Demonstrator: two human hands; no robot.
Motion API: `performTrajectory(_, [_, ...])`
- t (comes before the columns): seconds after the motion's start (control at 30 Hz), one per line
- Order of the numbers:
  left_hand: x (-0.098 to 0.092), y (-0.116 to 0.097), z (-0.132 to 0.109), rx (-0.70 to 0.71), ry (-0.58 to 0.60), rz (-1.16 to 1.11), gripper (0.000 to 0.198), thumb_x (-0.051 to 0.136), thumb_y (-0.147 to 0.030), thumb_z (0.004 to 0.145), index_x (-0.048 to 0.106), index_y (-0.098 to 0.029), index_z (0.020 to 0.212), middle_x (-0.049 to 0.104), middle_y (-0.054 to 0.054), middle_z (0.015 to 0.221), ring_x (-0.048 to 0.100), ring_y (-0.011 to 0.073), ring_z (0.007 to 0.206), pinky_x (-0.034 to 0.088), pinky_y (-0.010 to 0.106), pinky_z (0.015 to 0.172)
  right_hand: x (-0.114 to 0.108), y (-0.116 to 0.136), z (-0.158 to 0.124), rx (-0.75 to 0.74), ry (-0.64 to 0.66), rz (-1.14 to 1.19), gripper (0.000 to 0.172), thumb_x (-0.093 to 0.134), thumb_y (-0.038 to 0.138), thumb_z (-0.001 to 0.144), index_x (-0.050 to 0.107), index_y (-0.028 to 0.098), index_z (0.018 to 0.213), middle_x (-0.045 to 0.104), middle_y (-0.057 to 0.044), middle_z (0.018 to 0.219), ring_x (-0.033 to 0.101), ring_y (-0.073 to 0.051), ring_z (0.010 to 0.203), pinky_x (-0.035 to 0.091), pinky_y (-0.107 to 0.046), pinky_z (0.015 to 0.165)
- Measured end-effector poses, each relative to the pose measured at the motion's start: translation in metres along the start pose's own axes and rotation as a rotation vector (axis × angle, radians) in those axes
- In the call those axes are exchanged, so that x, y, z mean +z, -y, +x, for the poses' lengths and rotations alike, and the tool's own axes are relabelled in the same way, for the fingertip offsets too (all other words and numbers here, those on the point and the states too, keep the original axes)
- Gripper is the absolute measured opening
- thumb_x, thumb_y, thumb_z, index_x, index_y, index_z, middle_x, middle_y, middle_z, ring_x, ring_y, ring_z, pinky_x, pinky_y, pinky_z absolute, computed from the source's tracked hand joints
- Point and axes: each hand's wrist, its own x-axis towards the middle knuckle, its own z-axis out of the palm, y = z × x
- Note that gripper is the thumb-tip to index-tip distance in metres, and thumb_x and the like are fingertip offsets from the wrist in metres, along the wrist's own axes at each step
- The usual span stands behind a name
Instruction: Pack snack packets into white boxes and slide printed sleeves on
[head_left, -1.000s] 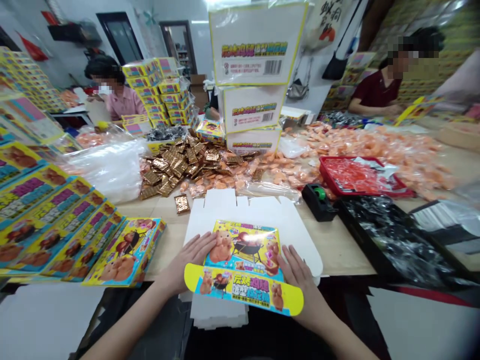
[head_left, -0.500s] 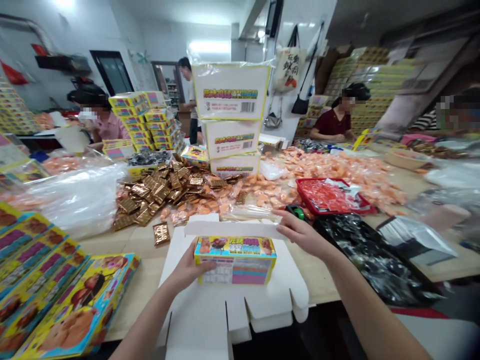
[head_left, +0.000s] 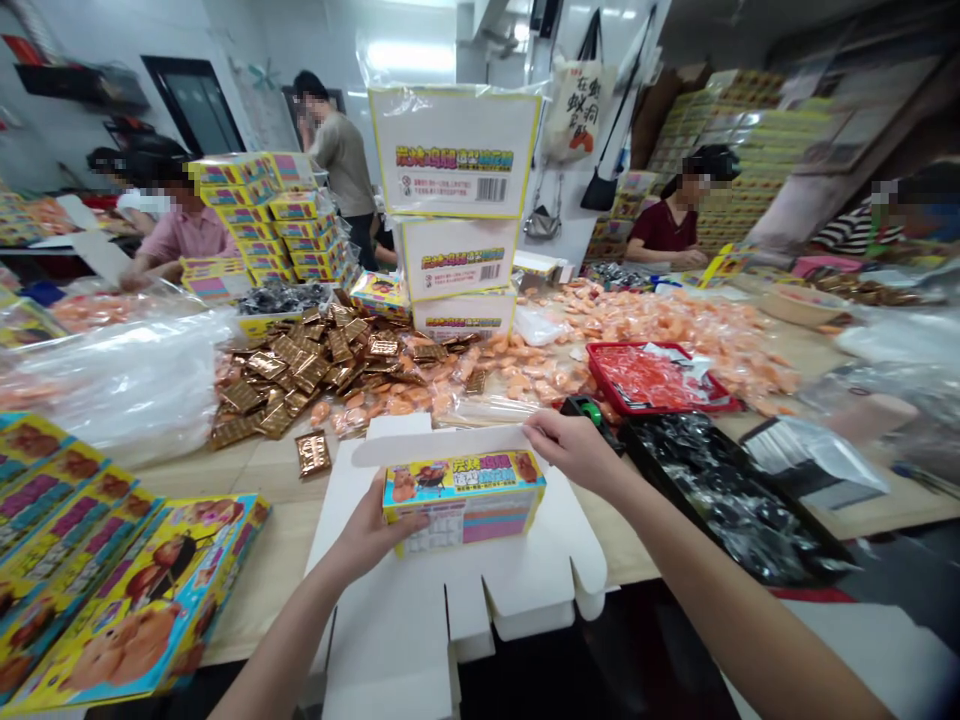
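A small printed carton [head_left: 465, 490], yellow and blue with a pink and purple panel, stands on top of flattened white carton blanks [head_left: 397, 620]. My left hand [head_left: 379, 525] grips its left end, thumb across the front face. Behind the carton's top edge rises a long white flap [head_left: 435, 447]. The fingers of my right hand [head_left: 574, 445] are pinched at that flap's right end. A gold-wrapped packet [head_left: 312, 455] lies just beyond the blanks to the left.
Printed cartons [head_left: 135, 600] lie at left. Ahead are piled gold packets [head_left: 300, 365], orange pieces [head_left: 660, 320] and stacked white boxes [head_left: 454, 150]. To the right sit a red tray [head_left: 652, 380], a black tray [head_left: 727, 500] and a tape dispenser [head_left: 589, 410]. Several people are around.
My right hand has slid slightly left along the flap. The carton stays in my left hand, tilted a little more. The whole view has shifted, and a standing person shows more fully behind.
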Motion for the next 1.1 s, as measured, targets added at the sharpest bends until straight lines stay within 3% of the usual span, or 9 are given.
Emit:
performTrajectory(0.2, [0.004, 0.002, -0.002, 0.0, -0.045, 0.011, 0.061, 0.075, -0.045, 0.073, 0.046, -0.02, 0.12, 0.064, 0.01, 0.121, 0.063, 0.0296, 0.111, 0.053, 0.045, 0.094, -0.002, -0.002, -0.01, -0.179, -0.035, -0.074, 0.025, 0.042, 0.029, 0.096, 0.063, 0.019, 0.088, 0.067, -0.002, 0.076, 0.062, -0.013, 0.067, 0.044, -0.023, 0.062])
performTrajectory(0.3, [0.01, 0.002, 0.0, -0.028, -0.056, -0.03, 0.064, 0.076, -0.046, 0.071, 0.045, -0.02, 0.121, 0.065, 0.01, 0.119, 0.064, 0.029, 0.108, 0.054, 0.044, 0.092, 0.004, 0.0, -0.031, -0.309, -0.147, -0.155, 0.022, 0.043, 0.025, 0.097, 0.064, 0.019, 0.097, 0.072, -0.005, 0.087, 0.067, -0.015, 0.078, 0.049, -0.025, 0.071])
performTrajectory(0.4, [0.016, 0.004, 0.001, -0.04, -0.111, -0.037, 0.072, 0.075, -0.05, 0.07, 0.041, -0.019, 0.127, 0.063, 0.011, 0.12, 0.063, 0.0295, 0.109, 0.053, 0.044, 0.092, 0.021, 0.003, -0.052, -0.312, -0.241, -0.288, 0.025, 0.046, 0.024, 0.095, 0.061, 0.018, 0.114, 0.072, -0.007, 0.092, 0.067, -0.019, 0.082, 0.052, -0.031, 0.075])
performTrajectory(0.5, [0.007, 0.001, -0.002, 0.093, -0.12, -0.042, 0.095, 0.071, -0.055, 0.074, 0.016, -0.026, 0.146, 0.047, 0.014, 0.14, 0.057, 0.0289, 0.119, 0.052, 0.043, 0.093, 0.043, 0.006, -0.069, -0.249, -0.316, -0.347, 0.046, 0.05, 0.031, 0.094, 0.043, 0.017, 0.136, 0.07, -0.011, 0.101, 0.066, -0.025, 0.088, 0.054, -0.038, 0.076])
performTrajectory(0.57, [-0.009, -0.01, -0.005, 0.259, -0.137, 0.015, 0.089, 0.058, -0.058, 0.083, 0.005, -0.031, 0.15, 0.035, 0.014, 0.148, 0.051, 0.0271, 0.126, 0.05, 0.042, 0.095, 0.053, 0.007, -0.076, -0.215, -0.346, -0.337, 0.055, 0.052, 0.033, 0.093, 0.033, 0.017, 0.143, 0.067, -0.012, 0.11, 0.066, -0.026, 0.091, 0.055, -0.04, 0.077])
performTrajectory(0.67, [-0.036, -0.047, -0.005, 0.404, -0.138, 0.502, 0.048, 0.05, -0.05, 0.09, 0.048, -0.025, 0.131, 0.053, 0.013, 0.128, 0.053, 0.026, 0.12, 0.045, 0.042, 0.098, 0.059, 0.006, -0.078, -0.189, -0.345, -0.338, 0.057, 0.053, 0.034, 0.093, 0.032, 0.018, 0.144, 0.067, -0.012, 0.112, 0.066, -0.025, 0.085, 0.055, -0.038, 0.074])
performTrajectory(0.77, [-0.048, -0.087, 0.004, 0.304, 0.011, 0.947, 0.028, 0.044, -0.04, 0.093, 0.064, -0.023, 0.103, 0.065, 0.007, 0.093, 0.062, 0.0231, 0.093, 0.048, 0.036, 0.086, 0.057, 0.006, -0.076, -0.213, -0.361, -0.36, 0.056, 0.053, 0.035, 0.093, 0.034, 0.017, 0.142, 0.068, -0.012, 0.108, 0.066, -0.025, 0.082, 0.055, -0.038, 0.072])
performTrajectory(0.93, [-0.036, -0.107, 0.014, -0.036, 0.104, 0.87, 0.039, 0.034, -0.036, 0.094, 0.056, -0.021, 0.123, 0.068, 0.003, 0.083, 0.062, 0.0165, 0.053, 0.044, 0.026, 0.051, 0.056, 0.006, -0.074, -0.23, -0.368, -0.368, 0.057, 0.054, 0.035, 0.094, 0.033, 0.017, 0.144, 0.068, -0.013, 0.109, 0.067, -0.024, 0.081, 0.055, -0.037, 0.073])
performTrajectory(1.1, [-0.028, -0.087, 0.0, -0.002, 0.002, 0.895, 0.052, 0.04, -0.027, 0.09, 0.04, -0.018, 0.141, 0.066, 0.015, 0.12, 0.069, 0.027, 0.092, 0.049, 0.032, 0.071, 0.059, 0.009, -0.076, -0.239, -0.386, -0.395, 0.056, 0.053, 0.036, 0.094, 0.033, 0.016, 0.143, 0.068, -0.013, 0.107, 0.066, -0.025, 0.082, 0.055, -0.037, 0.073])
